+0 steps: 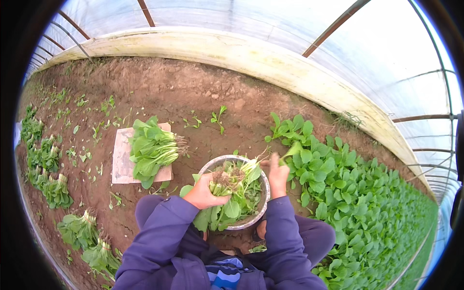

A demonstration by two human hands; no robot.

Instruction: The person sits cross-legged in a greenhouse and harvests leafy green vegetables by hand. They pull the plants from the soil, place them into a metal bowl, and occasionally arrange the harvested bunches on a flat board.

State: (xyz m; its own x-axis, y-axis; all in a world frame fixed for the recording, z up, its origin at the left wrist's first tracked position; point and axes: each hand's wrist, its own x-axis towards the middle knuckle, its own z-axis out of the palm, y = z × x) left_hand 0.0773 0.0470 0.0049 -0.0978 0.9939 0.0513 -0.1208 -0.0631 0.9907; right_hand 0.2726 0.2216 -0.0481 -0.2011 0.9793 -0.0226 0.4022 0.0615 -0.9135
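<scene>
My left hand [204, 191] grips a bunch of leafy green seedlings [223, 185], roots and soil turned up, leaves hanging down. This bunch is over a round metal basin [267, 194] between my legs, with loose greens [253, 203] inside. At the basin's right rim, my right hand [277, 175] has its fingers closed on a pale green leaf [293, 149], slightly blurred. Close to those fingers, a pale-stemmed seedling [251, 166] points its thin root up and right. To the left, a larger pile of greens [154, 146] lies on a pinkish slab [121, 159], roots facing right.
A dense bed of growing greens [351, 192] fills the right side. Tied bunches [99, 252] and further bunches [54, 190] lie on the soil at left. Scattered leaves and small plants [217, 119] dot the ground. A pale plastic greenhouse wall [224, 45] curves ahead.
</scene>
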